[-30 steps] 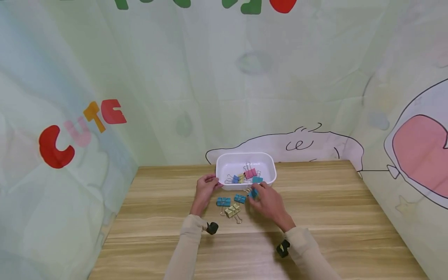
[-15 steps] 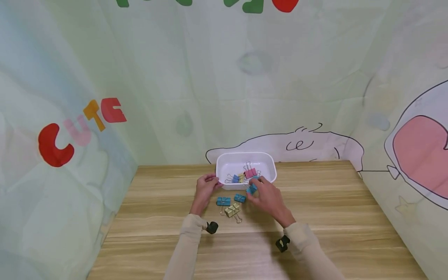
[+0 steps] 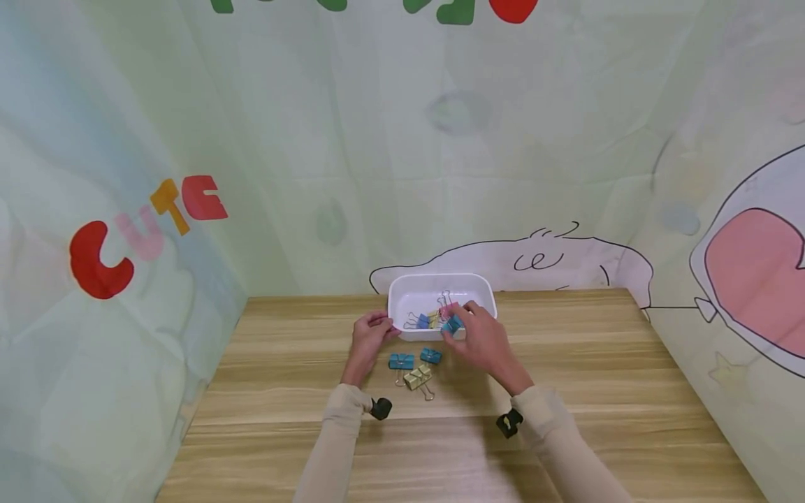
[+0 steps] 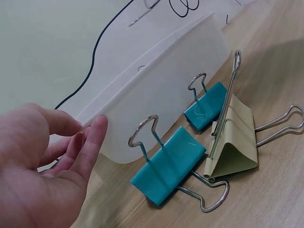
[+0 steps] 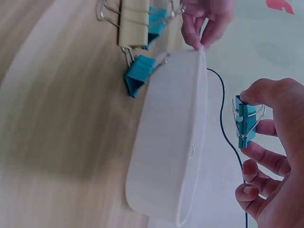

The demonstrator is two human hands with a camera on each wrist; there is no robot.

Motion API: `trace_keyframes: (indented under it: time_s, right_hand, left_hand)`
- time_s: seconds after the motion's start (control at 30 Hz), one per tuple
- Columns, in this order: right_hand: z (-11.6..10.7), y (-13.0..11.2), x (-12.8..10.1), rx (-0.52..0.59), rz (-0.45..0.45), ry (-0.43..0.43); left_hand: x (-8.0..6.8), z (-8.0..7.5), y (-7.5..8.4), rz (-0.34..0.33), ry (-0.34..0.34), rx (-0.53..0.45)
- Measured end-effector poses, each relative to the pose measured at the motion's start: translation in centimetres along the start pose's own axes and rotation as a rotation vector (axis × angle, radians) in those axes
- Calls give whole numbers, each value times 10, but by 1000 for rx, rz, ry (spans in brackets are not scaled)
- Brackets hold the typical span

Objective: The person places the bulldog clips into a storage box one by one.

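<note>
My left hand (image 3: pixel 370 342) pinches the near left corner of a white plastic bin (image 4: pixel 156 90) between thumb and fingers. In the right wrist view, my right hand (image 5: pixel 280 142) pinches a teal binder clip (image 5: pixel 246 118) by its ends; the head view shows it over the bin's near rim. Pink (image 3: pixel 448 310), blue (image 3: pixel 423 321) and yellow (image 3: pixel 433 318) binder clips lie inside the bin. In front of it on the table are a larger teal clip (image 4: pixel 168 166), a smaller teal clip (image 4: pixel 206 107) and a pale yellow clip (image 4: pixel 235 137).
The bin stands at the back edge of a wood-grain table (image 3: pixel 283 447). A printed curtain (image 3: pixel 314 140) with letters and drawings hangs behind and at both sides. Black wrist-camera mounts (image 3: pixel 381 409) sit on both wrists.
My right hand has lifted the teal binder clip from in front of the bin and moved it up and forward over the near rim. The left hand has stayed at the corner.
</note>
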State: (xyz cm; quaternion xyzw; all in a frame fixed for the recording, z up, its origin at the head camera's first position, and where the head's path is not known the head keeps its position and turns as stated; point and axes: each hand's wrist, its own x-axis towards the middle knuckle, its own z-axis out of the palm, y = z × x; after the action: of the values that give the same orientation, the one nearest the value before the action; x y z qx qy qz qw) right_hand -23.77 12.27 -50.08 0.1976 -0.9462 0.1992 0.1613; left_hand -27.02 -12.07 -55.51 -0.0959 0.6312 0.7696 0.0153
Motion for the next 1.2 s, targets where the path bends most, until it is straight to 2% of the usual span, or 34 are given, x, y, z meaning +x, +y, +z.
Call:
trace_keyframes:
  time_s: [0.2,0.37,0.53,0.93,1.2]
  right_hand:
    - [-11,3,14,19,46,16]
    - [-19,7,27,35,43,34]
    - [-26,7,37,52,56,15]
    - [-30,11,44,68,73,29]
    - [-28,14,46,68,102,36]
  left_hand:
    - [1,0,-1,8,-4,-14]
    - [1,1,0,5,-3,-12]
    - [1,0,1,4,0,-21]
    - [-2,1,4,2,-6,-12]
    - [0,1,0,-7,11,7]
